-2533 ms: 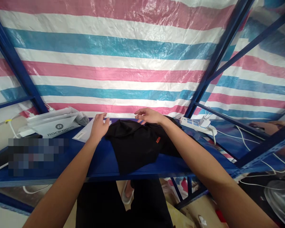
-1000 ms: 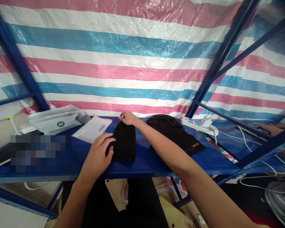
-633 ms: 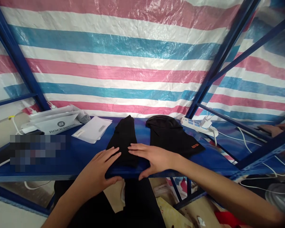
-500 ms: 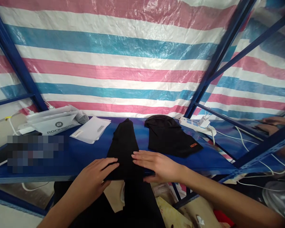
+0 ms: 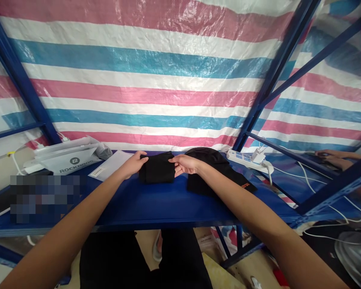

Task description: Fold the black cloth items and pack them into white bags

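A black cloth [image 5: 157, 168], folded into a small rectangle, lies toward the back of the blue shelf [image 5: 156, 204]. My left hand [image 5: 134, 165] pinches its far left corner. At the opposite upper corner, my right hand [image 5: 185, 163] grips the cloth between thumb and fingers. Just right of it a second black cloth piece [image 5: 203, 182] with orange lettering is spread out, partly covered by my right forearm. White plastic mailer bags [image 5: 108, 168] lie flat beside my left hand.
Packed white ROCKBROS bags [image 5: 76, 158] stand at the back left. A white power strip [image 5: 249, 160] with plugs and cables sits at the back right. Blue posts [image 5: 260, 100] frame a striped tarp [image 5: 144, 92]. Another person's hand [image 5: 333, 154] shows at the far right.
The long black cloth strip has been folded into a short rectangle and now sits farther back. Both my hands have moved forward from the shelf's front edge and closed on its upper corners.
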Demonstrator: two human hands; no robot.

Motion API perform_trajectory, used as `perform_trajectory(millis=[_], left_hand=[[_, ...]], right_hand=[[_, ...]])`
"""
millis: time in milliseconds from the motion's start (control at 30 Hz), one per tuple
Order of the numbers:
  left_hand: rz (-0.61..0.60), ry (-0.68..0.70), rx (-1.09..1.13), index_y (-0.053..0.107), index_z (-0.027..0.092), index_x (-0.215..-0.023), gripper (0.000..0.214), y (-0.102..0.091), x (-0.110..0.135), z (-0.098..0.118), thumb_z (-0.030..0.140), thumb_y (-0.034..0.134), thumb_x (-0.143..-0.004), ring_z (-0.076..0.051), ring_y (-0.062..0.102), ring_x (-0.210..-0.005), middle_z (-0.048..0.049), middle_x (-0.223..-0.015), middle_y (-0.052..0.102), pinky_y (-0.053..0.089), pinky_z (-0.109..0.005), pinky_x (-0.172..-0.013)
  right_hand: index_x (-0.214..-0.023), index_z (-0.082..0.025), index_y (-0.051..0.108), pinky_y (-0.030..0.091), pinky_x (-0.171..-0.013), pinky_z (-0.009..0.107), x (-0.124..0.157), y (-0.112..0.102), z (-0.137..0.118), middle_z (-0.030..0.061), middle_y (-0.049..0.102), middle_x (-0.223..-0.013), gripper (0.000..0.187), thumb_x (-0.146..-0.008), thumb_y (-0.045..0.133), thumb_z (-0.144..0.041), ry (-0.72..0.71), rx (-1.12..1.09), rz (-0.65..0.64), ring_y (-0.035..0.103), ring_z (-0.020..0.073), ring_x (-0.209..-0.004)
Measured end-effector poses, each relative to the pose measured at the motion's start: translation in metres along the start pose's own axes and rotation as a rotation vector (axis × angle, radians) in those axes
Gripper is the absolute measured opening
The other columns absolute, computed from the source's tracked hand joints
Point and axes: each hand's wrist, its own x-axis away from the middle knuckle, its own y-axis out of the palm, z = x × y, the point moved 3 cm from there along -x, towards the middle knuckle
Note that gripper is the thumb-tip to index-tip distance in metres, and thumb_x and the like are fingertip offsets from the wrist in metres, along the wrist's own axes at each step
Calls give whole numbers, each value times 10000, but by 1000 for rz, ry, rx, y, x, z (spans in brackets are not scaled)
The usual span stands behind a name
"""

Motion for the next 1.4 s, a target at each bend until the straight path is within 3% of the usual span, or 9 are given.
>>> perform_trajectory(millis=[100,233,333,500,633,800,933,1133,1400], left_hand=[[134,42,-223,622,179,-1422,591,4,-13,-7,507,730,-943,-337,733,-993,-106,-1007,748,560,-423,-900],[285,512,-409,709,204,-1357,417,8,8,22,462,591,-1051,-347,644,-1325,-160,-1378,686,456,-492,-1200],[30,743,-437,782,261,-1305,392,23,22,37,487,546,-1089,-316,612,-1405,-106,-1423,714,403,-475,-1278],[-264,592,-455,638,309,-1572,568,42,15,17,588,493,-1099,-327,396,-1636,-67,-1702,534,264,-512,-1356],[-322,508,-399,523,319,-1666,673,44,6,4,662,470,-1089,-308,264,-1699,-59,-1770,427,168,-520,-1381],[-272,467,-240,599,353,-1603,647,36,5,0,676,576,-1042,-320,332,-1674,-41,-1736,480,215,-527,-1372],[-232,376,-47,668,325,-1537,613,25,15,1,681,552,-1052,-346,490,-1584,-52,-1644,601,315,-513,-1338],[-142,354,164,688,233,-1470,815,28,30,19,614,918,-788,-400,681,-1365,-105,-1442,751,563,-495,-1150],[-73,242,430,700,202,-1409,682,42,23,13,636,827,-899,-372,657,-1403,-135,-1479,726,535,-501,-1191]], right_hand=[[-995,-109,693,718,-659,346,-18,-3,5,94,787,-807,160,-1083,612,-216,87,-26,26,810,214,-640],[-1010,-118,690,710,-615,322,-25,-1,17,105,786,-768,202,-1077,681,-308,73,-33,154,801,222,-611],[-1025,-115,681,703,-597,320,-29,1,22,99,773,-743,240,-1109,637,-335,53,-29,183,791,215,-603],[-1105,-132,647,707,-635,363,-25,1,20,92,752,-792,343,-1133,576,-466,-36,136,268,783,219,-650],[-1292,-184,618,693,-860,460,4,3,3,137,745,-1099,591,-983,725,-676,-605,760,508,778,294,-1002],[-1321,-195,705,455,-1240,585,26,22,6,206,598,-1540,632,-877,858,-617,-1124,1292,178,520,400,-1488],[-1289,-192,723,563,-1065,450,19,19,9,133,769,-1239,315,-1033,660,-365,-968,1229,244,732,301,-1142],[-1175,-209,700,590,-764,288,9,4,-3,54,770,-1002,408,-1043,603,-583,-733,560,657,733,227,-896],[-1711,-296,337,648,-705,260,3,3,12,123,717,-1405,1040,-866,908,-498,-457,124,297,774,224,-1007]])
